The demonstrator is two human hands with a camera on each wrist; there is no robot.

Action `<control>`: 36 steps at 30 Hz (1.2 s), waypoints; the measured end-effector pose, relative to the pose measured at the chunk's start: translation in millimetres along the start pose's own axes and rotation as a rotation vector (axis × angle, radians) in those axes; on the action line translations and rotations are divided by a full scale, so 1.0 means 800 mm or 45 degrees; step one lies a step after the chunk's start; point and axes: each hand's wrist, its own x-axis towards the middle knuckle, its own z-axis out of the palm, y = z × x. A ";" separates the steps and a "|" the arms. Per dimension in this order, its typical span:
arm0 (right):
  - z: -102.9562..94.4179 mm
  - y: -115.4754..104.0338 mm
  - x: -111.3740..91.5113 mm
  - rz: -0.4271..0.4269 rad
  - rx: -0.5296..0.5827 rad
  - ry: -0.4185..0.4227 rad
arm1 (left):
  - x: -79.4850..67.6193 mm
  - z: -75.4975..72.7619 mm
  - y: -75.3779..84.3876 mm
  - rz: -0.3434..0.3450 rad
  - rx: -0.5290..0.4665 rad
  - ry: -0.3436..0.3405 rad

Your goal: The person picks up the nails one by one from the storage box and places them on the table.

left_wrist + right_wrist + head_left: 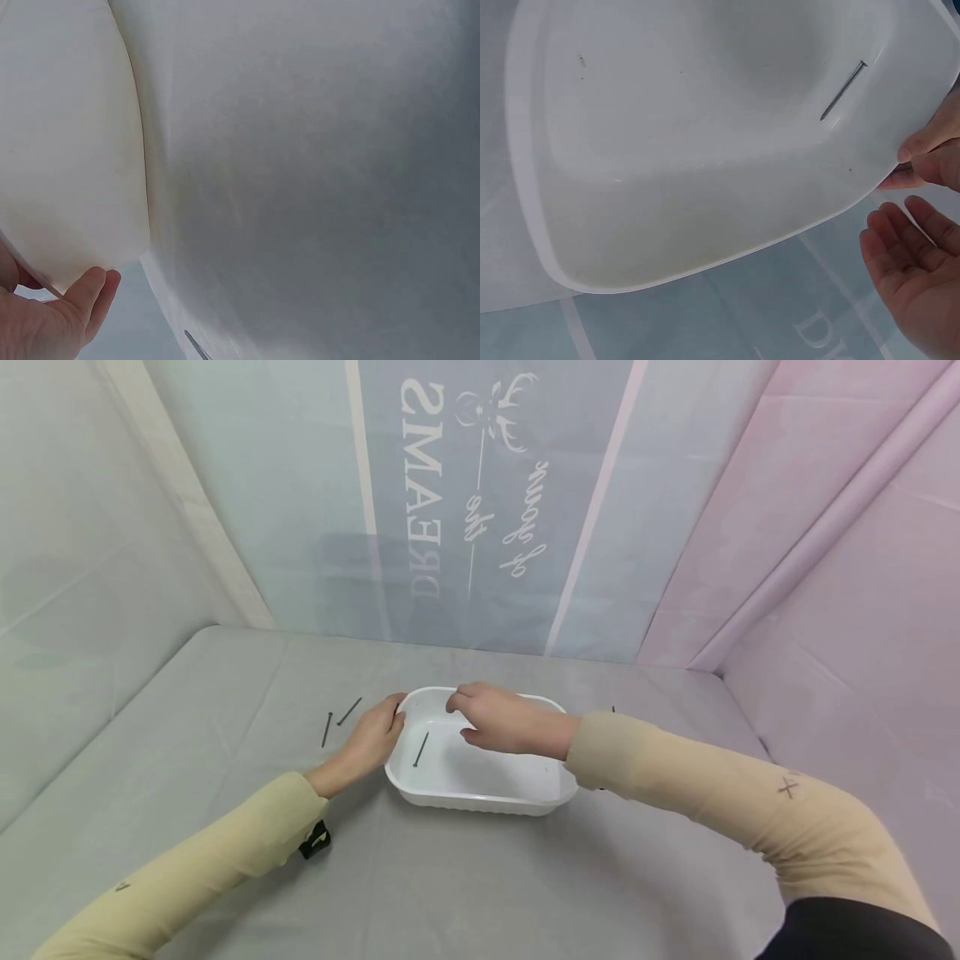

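Note:
A white oblong basin (480, 799) rests on the grey cloth surface. Its left rim is gripped by my left hand (371, 737), thumb on the inside and fingers outside; the left wrist view shows those fingers (88, 296) against the outer wall. One dark nail (421, 750) lies inside the basin near its left end, also seen as a grey nail (844, 90) in the right wrist view. Over the basin hovers my right hand (501, 720), its fingers loosely bent and holding nothing; the right wrist view shows its palm (919, 289) bare.
Left of the basin, two nails (327, 729) lie on the cloth. A small dark tip (613, 708) shows behind the right sleeve, mostly hidden. Printed fabric (487, 510) hangs at the back, with fabric walls on both sides.

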 end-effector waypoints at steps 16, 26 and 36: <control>0.020 0.002 0.029 -0.265 -0.125 -0.041 | 0.002 -0.001 -0.001 0.016 -0.009 -0.003; 0.030 0.004 0.046 -0.340 -0.149 -0.097 | 0.001 -0.002 -0.002 0.009 -0.015 -0.024; 0.046 0.005 0.059 -0.351 -0.130 -0.188 | 0.003 -0.002 -0.001 0.011 -0.026 -0.028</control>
